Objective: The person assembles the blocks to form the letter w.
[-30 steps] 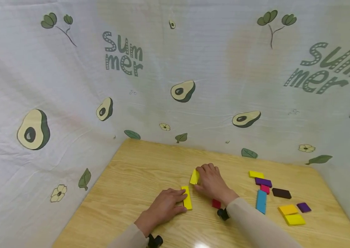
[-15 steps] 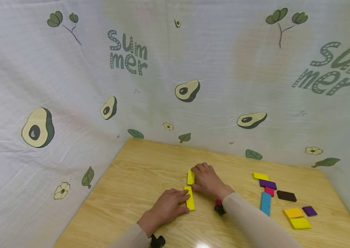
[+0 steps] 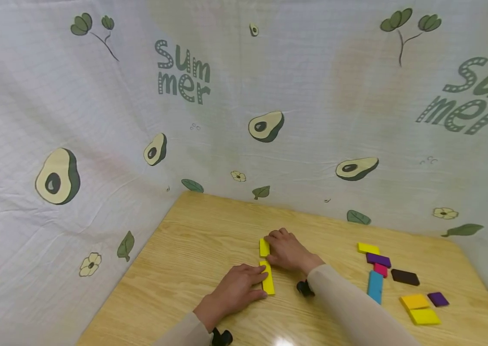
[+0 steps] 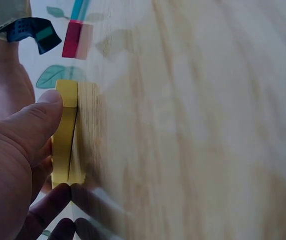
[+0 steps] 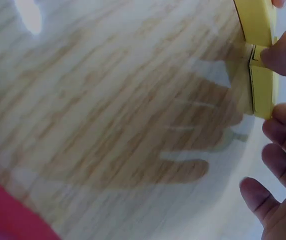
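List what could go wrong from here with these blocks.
The right hand holds the far yellow block near the end of the near yellow block, so a push might skew both. A blurred red piece at the right wrist view's corner might get knocked if that hand draws back.

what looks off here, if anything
Nothing looks spilled or broken. The near yellow block at the left hand sits slightly askew from the far yellow block at the right hand: their edges don't line up.
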Available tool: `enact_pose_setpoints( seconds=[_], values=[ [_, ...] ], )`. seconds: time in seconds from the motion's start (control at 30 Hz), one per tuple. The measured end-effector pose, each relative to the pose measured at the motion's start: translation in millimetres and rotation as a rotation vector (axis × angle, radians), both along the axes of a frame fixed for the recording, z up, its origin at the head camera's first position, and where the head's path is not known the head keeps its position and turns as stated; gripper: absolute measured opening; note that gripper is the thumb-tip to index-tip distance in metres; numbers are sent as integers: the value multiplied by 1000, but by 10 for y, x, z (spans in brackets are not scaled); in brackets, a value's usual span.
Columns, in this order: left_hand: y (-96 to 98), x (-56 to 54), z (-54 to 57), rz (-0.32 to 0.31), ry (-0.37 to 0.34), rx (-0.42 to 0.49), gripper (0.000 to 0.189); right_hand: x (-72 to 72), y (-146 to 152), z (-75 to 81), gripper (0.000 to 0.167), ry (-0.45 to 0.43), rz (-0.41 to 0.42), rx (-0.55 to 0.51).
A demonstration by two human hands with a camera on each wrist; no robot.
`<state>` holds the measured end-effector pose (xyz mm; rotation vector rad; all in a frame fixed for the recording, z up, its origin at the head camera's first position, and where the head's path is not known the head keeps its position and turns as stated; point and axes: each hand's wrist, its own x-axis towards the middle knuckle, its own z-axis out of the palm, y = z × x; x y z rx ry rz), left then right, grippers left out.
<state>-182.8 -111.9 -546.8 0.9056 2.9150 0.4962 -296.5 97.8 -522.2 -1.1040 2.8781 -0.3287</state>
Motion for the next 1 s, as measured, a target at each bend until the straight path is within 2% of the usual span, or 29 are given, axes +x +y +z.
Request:
enact_pose_setpoints(
  seconds=[0.27,0.63,1.0],
  values=[
    [4,1,26,1,15,-9,55,19,38,-18,42,-25,-46,-51],
    [21,-16,30,13,-23,-20,55,44,38,13,38,-44,3,-59],
    [20,-13,25,12,-12,-31,55,66,46,3,39,-45,15,-53]
  ],
)
